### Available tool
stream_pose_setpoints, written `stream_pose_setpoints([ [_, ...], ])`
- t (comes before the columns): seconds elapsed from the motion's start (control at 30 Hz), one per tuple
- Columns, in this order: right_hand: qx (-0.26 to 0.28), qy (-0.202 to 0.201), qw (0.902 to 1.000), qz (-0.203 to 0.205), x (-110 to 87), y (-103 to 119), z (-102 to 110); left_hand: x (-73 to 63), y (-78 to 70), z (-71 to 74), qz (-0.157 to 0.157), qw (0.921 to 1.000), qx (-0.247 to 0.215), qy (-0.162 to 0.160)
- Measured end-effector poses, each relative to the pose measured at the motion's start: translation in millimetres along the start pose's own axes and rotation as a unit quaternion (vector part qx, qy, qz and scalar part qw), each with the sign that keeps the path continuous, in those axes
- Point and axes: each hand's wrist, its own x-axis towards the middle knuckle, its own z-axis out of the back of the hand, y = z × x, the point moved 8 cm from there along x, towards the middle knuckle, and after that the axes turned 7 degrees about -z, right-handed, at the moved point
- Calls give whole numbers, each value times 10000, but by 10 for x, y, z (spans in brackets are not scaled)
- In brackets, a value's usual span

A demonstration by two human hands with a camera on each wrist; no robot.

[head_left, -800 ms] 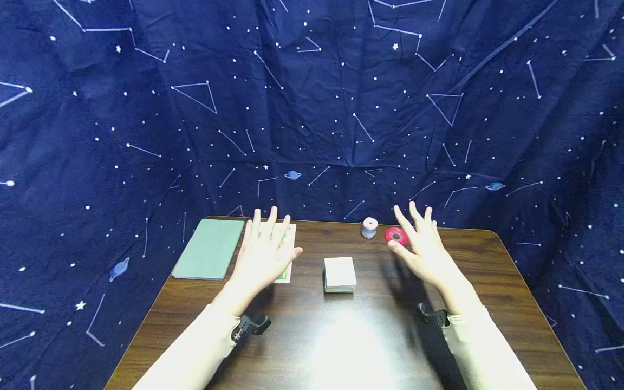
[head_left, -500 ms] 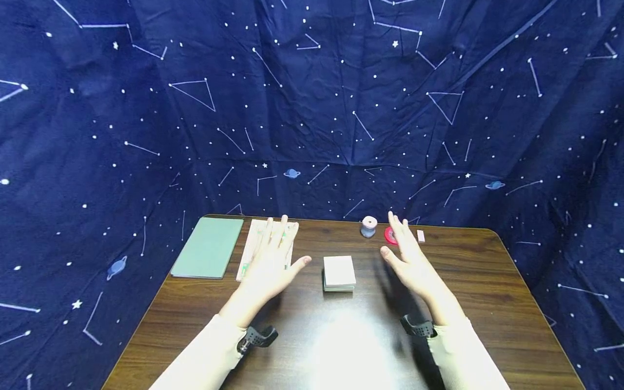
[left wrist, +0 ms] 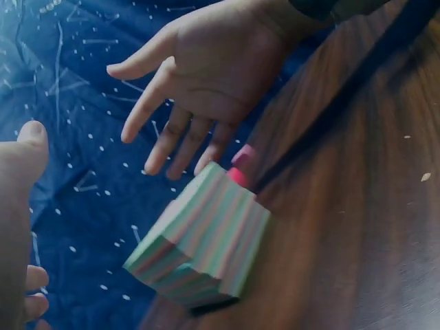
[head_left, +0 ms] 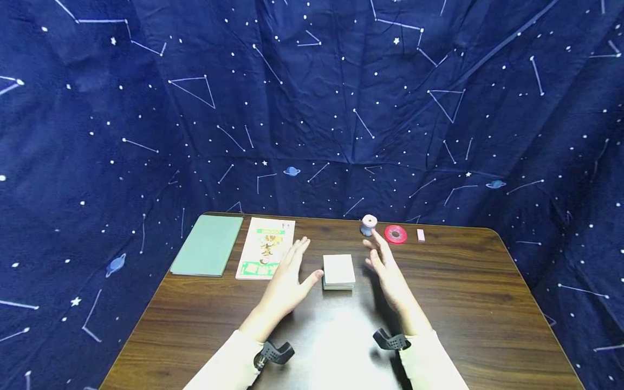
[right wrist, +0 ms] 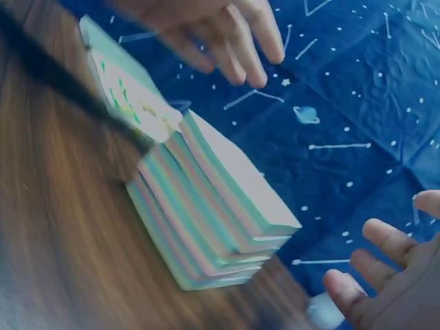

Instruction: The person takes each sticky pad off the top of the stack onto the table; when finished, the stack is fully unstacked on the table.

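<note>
A square block of memo paper (head_left: 338,269) stands on the table between the two hands, white on top. Its sides show pastel green and pink stripes, seen best on the memo block (right wrist: 213,206) in the right wrist view. To its left hovers my left hand (head_left: 286,284), fingers extended and thumb spread toward the block's near side. My right hand (head_left: 392,279) is on the other side, palm facing in, fingers slightly bent. Both hands hold nothing. In the left wrist view the right hand (left wrist: 220,65) shows its palm beyond the memo block (left wrist: 206,237).
A green notebook (head_left: 207,246) and an illustrated booklet (head_left: 260,249) lie at the left. Toward the back right are a pale spool (head_left: 369,225), a round red item (head_left: 395,234) and a small pink-and-white piece (head_left: 421,235). A dark starry cloth (head_left: 312,108) hangs behind the table.
Both hands have moved inward and nearer the person, closing in on the memo block from either side. The booklet, red item and small pink-and-white piece have come into fuller view.
</note>
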Motion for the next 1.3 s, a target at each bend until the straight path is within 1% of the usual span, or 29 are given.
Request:
stream_pose_setpoints([
  [0.13,618,155,9977,-238,-4,-133,-111,-68,85,-144,110,9994,-316,38],
  [0.2,911,233,9951,-297,-18,-188,-146,-91,117,-215,187,9980,-609,54],
  [0.27,1243,347,9910,-364,-31,-238,-174,-110,160,-306,342,9956,-864,87],
  [0.37,1687,489,9834,-448,-55,-324,-203,-127,226,-455,499,9904,-1286,103],
  [0.47,2050,571,9760,-453,-68,-429,-222,-134,328,-598,528,9844,-1677,122],
  [0.53,2262,602,9713,-416,-64,-488,-237,-125,369,-638,437,9785,-2014,48],
  [0.6,2326,662,9695,-392,-43,-533,-250,-115,387,-657,401,9739,-2232,73],
  [0.63,2307,701,9696,-406,-31,-553,-259,-112,384,-658,388,9728,-2282,92],
  [0.67,2233,738,9710,-431,-19,-571,-270,-108,376,-657,353,9734,-2259,121],
  [0.8,1690,843,9800,-628,13,-647,-317,-110,348,-676,292,9812,-1871,366],
  [0.87,1411,833,9841,-684,14,-670,-321,-111,323,-693,260,9843,-1681,463],
  [1.0,772,674,9931,-576,15,-655,-309,-98,302,-710,247,9873,-1470,543],
  [1.1,387,616,9962,-472,11,-637,-311,-106,306,-714,294,9872,-1461,564],
  [1.17,282,606,9967,-459,9,-641,-315,-119,305,-712,320,9866,-1492,571],
  [1.3,292,582,9970,-423,2,-650,-311,-134,304,-725,279,9861,-1542,554],
])
